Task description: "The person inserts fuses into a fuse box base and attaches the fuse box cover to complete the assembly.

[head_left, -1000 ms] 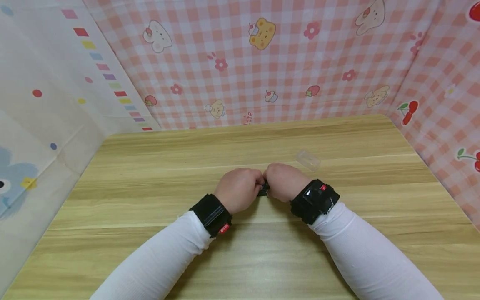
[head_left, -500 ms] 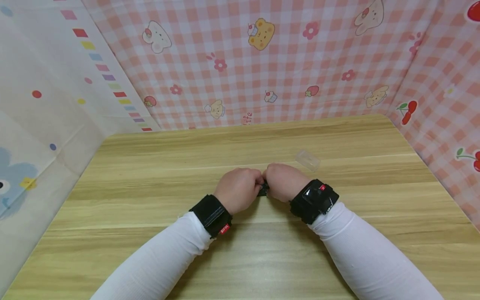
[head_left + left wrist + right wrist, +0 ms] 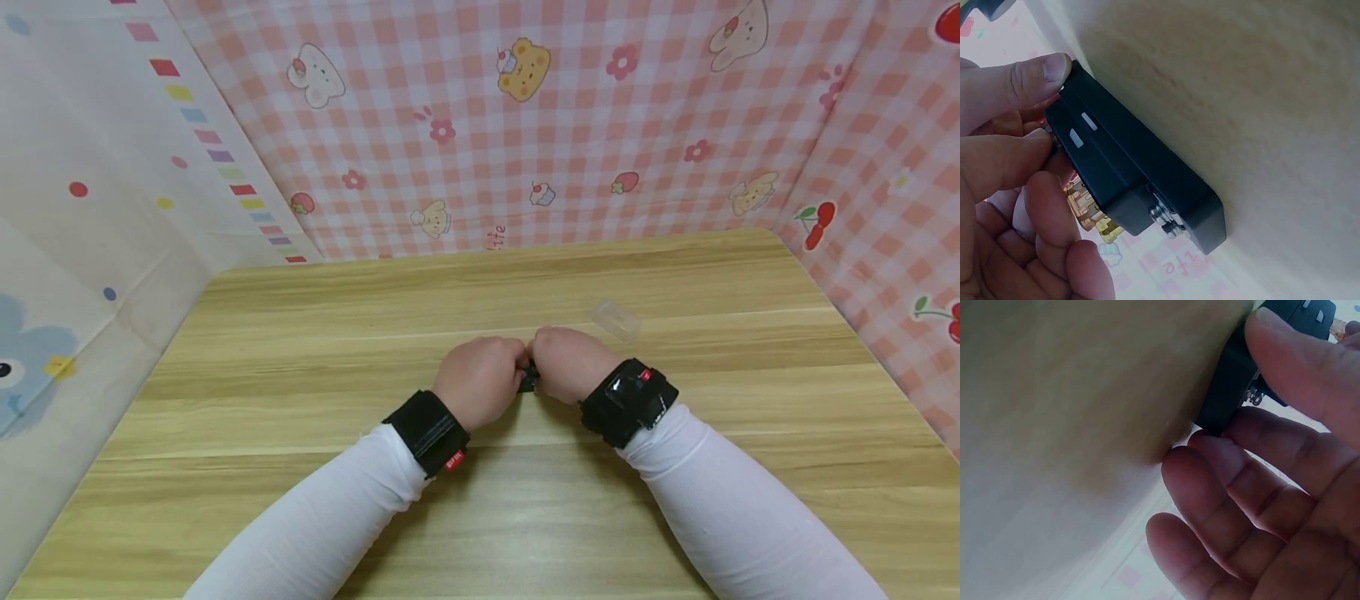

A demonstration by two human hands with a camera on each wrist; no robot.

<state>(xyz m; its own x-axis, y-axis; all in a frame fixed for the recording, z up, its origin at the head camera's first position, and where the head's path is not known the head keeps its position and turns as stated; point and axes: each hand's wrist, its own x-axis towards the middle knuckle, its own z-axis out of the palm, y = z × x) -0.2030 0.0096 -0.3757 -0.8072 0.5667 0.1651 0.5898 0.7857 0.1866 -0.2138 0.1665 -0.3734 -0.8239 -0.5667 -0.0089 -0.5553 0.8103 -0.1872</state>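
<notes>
Both hands hold a small black plastic block (image 3: 1138,159) between them, low over the wooden table. The block has a stepped body, two light slots on one side, silvery screw-like parts near one end and brass-coloured metal pieces (image 3: 1088,206) beyond. My left hand (image 3: 477,382) pinches one end, its thumb on the block's upper corner. My right hand (image 3: 573,365) grips the other end; its thumb lies across the block (image 3: 1225,394) and its forefinger presses beneath, with the other fingers loosely bent. In the head view the hands hide most of the block.
A clear plastic cover-like piece (image 3: 617,322) lies on the table (image 3: 300,375) just beyond the right hand. Pink checked cloth (image 3: 480,108) walls the back and right sides, white patterned cloth (image 3: 82,242) the left. Black bands (image 3: 426,432) wrap both wrists.
My left hand and wrist have shifted very slightly to the right. The right hand, the block and the clear piece stay almost where they were.
</notes>
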